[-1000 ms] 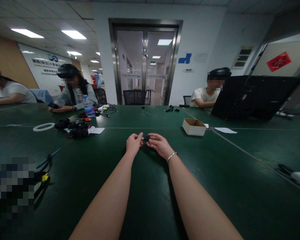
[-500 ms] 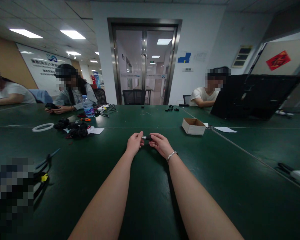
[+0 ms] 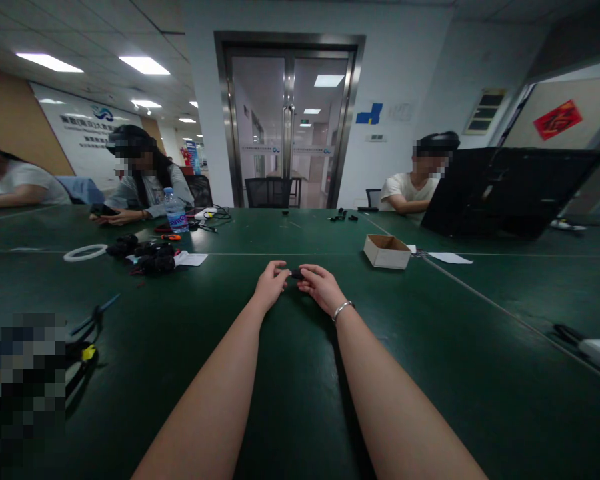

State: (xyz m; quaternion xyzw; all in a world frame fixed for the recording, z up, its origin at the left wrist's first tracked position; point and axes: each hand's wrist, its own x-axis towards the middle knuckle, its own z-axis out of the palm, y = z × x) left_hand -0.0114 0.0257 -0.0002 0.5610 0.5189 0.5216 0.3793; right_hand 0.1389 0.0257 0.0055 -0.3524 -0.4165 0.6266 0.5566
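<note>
My right hand (image 3: 321,285) pinches a small black stick (image 3: 297,274), which looks like a USB flash drive, between thumb and fingers above the table. A sliver of its silver end shows on the left side. My left hand (image 3: 271,283) is closed at that end, its thumb against the silver tip and its fingers curled behind. How firmly the left fingers grip the stick is hard to see. A silver bracelet (image 3: 343,311) circles my right wrist.
On the green table (image 3: 300,373), an open cardboard box (image 3: 387,253) stands to the right. Black gear (image 3: 153,257), a white ring (image 3: 85,253) and a water bottle (image 3: 176,212) are at left. A large black monitor (image 3: 510,193) stands far right. People sit across the table.
Less of the stick's silver end shows now, and my left thumb has come closer to its black part. My left forefinger has lifted slightly. The right hand keeps its hold.
</note>
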